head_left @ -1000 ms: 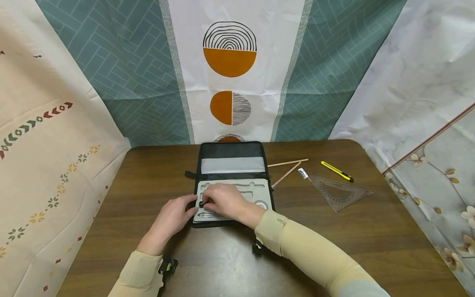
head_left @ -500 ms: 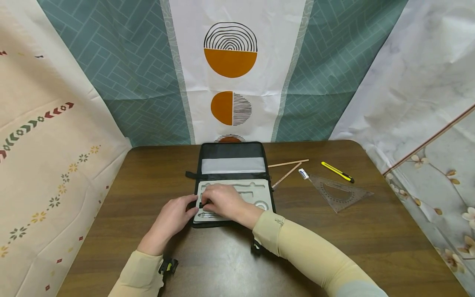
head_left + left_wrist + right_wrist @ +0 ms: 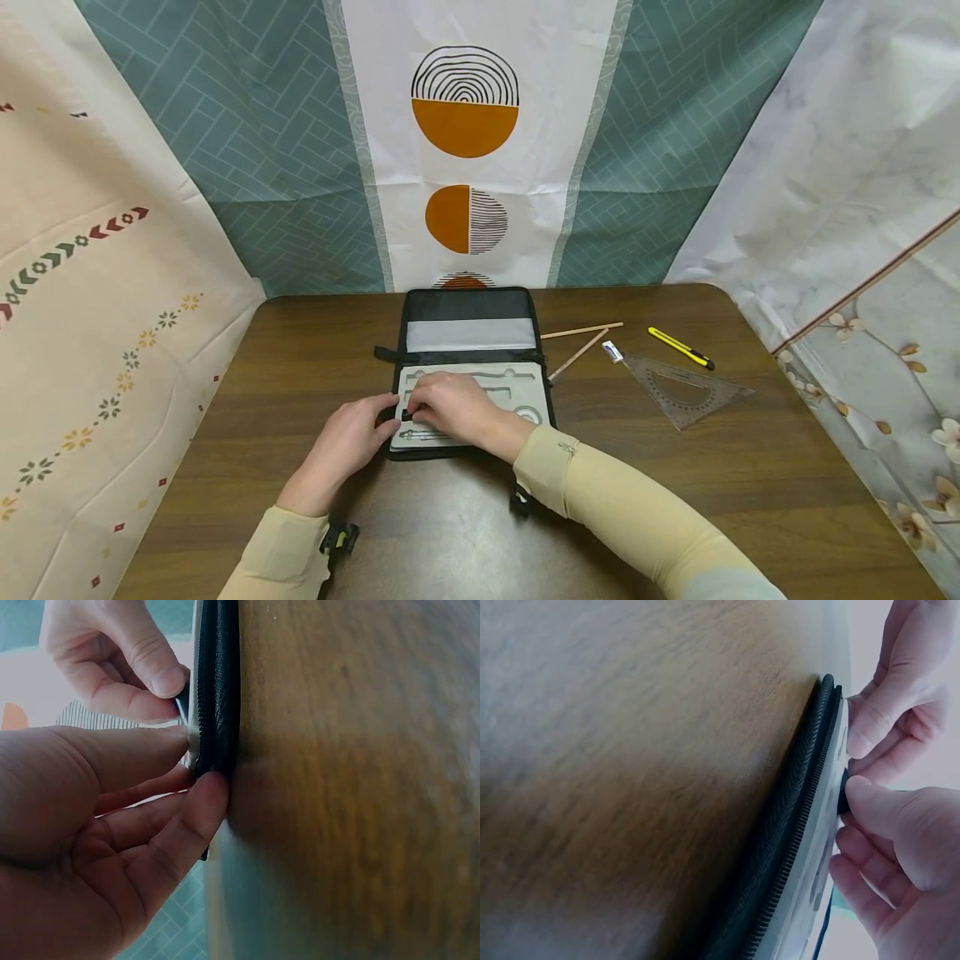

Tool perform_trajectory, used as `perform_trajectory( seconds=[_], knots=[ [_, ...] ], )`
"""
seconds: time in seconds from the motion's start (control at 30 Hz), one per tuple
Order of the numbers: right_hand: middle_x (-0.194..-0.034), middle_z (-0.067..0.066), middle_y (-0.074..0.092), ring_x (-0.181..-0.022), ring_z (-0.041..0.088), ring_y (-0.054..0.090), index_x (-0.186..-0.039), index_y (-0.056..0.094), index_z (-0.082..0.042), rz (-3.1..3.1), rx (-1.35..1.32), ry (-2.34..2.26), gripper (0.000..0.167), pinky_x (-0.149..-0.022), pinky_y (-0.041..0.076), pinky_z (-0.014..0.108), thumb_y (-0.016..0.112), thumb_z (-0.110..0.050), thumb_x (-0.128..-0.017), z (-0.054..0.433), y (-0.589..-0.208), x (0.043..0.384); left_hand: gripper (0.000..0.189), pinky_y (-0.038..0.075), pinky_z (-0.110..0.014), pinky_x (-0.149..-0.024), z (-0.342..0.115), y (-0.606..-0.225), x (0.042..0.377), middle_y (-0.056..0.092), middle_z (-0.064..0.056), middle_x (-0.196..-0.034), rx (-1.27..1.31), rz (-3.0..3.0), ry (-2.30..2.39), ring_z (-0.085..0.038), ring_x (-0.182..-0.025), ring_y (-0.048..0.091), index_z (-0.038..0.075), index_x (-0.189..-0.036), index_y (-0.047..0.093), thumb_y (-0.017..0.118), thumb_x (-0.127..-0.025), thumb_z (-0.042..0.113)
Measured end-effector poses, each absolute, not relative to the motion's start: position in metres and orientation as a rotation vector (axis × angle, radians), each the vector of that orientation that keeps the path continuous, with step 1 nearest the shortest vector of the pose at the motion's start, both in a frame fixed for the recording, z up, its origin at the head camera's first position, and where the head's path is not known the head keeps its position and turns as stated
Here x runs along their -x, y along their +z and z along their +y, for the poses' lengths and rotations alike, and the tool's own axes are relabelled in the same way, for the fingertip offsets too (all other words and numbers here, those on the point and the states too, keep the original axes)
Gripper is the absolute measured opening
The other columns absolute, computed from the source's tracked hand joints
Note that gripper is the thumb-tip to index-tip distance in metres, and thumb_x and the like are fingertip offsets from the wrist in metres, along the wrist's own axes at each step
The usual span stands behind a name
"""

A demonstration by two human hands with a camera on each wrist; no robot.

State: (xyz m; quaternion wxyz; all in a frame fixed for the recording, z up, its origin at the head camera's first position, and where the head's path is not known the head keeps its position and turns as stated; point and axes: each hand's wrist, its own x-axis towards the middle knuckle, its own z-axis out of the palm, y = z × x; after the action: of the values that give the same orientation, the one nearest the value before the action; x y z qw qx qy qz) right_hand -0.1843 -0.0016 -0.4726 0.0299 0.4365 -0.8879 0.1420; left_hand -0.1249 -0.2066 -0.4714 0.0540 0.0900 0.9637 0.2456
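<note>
A black zip case point(image 3: 471, 302) lies unfolded on the table, with a pale moulded tray point(image 3: 480, 379) in its near half. My left hand point(image 3: 352, 435) grips the tray side's left edge; in the left wrist view its thumb is on the tray rim and a finger against the zipped side point(image 3: 221, 690). Over the tray, my right hand point(image 3: 453, 404) pinches a small black piece point(image 3: 844, 796) between thumb and fingers, low at the tray surface. Its kind is mostly hidden by the fingers. A metal compass-like instrument point(image 3: 420, 435) lies in the front slot.
Right of the case lie two wooden pencils point(image 3: 581, 330), a white eraser point(image 3: 612, 351), a clear set square point(image 3: 686, 396) and a yellow utility knife point(image 3: 678, 346). A black strap point(image 3: 385, 353) sticks out at the case's left. Patterned cloths point(image 3: 300, 150) hang around the table.
Almost nothing differs: the right hand's fingers shift very slightly around the black piece. The left hand keeps its place on the case edge.
</note>
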Motion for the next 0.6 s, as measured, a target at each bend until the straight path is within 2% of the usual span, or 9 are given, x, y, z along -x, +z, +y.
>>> perform_trajectory(
  seconds=[0.33, 0.6],
  knots=[
    [-0.104, -0.01, 0.074, -0.101, 0.009, 0.073, -0.102, 0.084, -0.023, -2.723, -1.339, 0.438, 0.005, -0.09, 0.059, 0.03, 0.087, -0.026, -0.099, -0.0026, -0.4735, 0.1862, 0.042, 0.055, -0.062, -0.108, -0.2054, -0.4705, 0.1255, 0.07, -0.025, -0.142, -0.27, 2.924, 0.747, -0.043, -0.13, 0.068, -0.002, -0.142, 0.071, 0.079, -0.103, 0.011],
    [-0.103, -0.011, 0.075, -0.1, 0.008, 0.074, -0.103, 0.085, -0.024, -2.733, -1.34, 0.411, 0.004, -0.09, 0.059, 0.029, 0.085, -0.026, -0.1, -0.0033, -0.4725, 0.1865, 0.042, 0.054, -0.062, -0.108, -0.2055, -0.4694, 0.1251, 0.07, -0.026, -0.143, -0.256, 2.915, 0.755, -0.044, -0.13, 0.068, -0.002, -0.143, 0.07, 0.079, -0.103, 0.012]
  ],
)
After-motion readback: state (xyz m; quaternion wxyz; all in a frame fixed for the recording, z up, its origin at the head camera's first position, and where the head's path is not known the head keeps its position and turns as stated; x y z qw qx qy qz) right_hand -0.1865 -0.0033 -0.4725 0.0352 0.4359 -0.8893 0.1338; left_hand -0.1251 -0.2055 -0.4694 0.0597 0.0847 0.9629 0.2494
